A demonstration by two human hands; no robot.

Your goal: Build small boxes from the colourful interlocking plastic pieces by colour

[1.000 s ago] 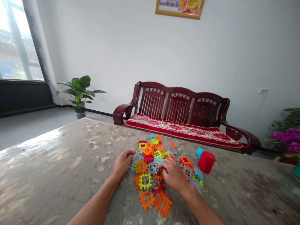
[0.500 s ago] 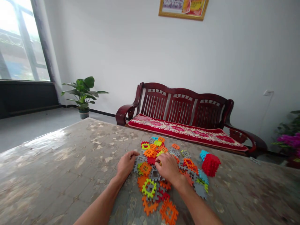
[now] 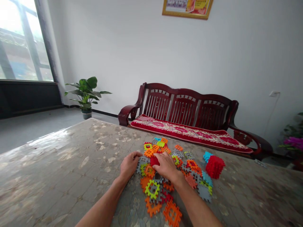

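Across the table point(image 3: 78, 176), tiles point(image 3: 168, 186) are strewn beside the left hand point(image 3: 129, 166) and under the right hand point(image 3: 166, 165); both are loosely curled; whether anything is gripped cannot be told.

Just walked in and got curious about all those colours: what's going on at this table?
A person has both bare hands at a spread of colourful notched pieces on a table. The right hand is over the pile, at a red piece; its grip is unclear. The left hand rests by grey pieces. A red cube-shaped block sits at the right.
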